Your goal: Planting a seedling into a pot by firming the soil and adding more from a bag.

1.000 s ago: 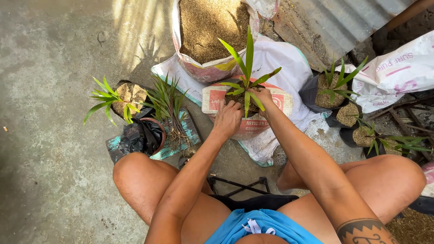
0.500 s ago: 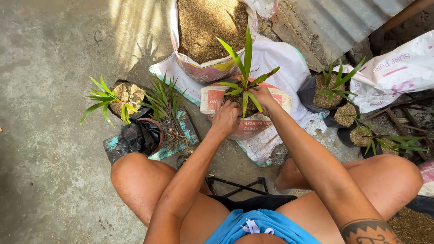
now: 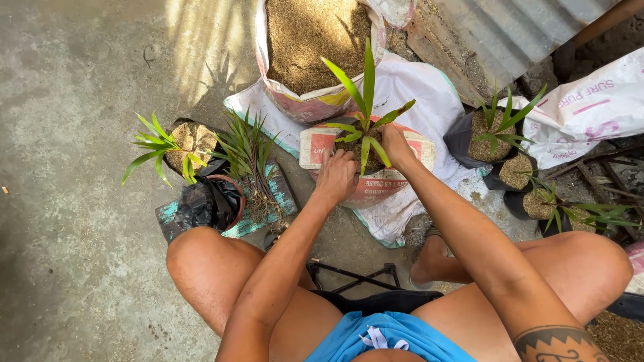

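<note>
A small green-leaved plant stands in a red and white sack pot on the ground in front of me. My left hand presses on the soil at the plant's left side, fingers bent. On the plant's right side, my right hand rests on the soil at the stem's base. Whether either hand grips anything is hidden by the leaves and fingers.
A big open sack of brown husk soil stands behind the pot on white sacking. Left are a potted plant, a bundle of bare seedlings and a black bag. Right are black-bagged plants and a corrugated sheet.
Both hands stay at the plant's base; the left hand has shifted slightly on the soil. The view has drifted a little.
</note>
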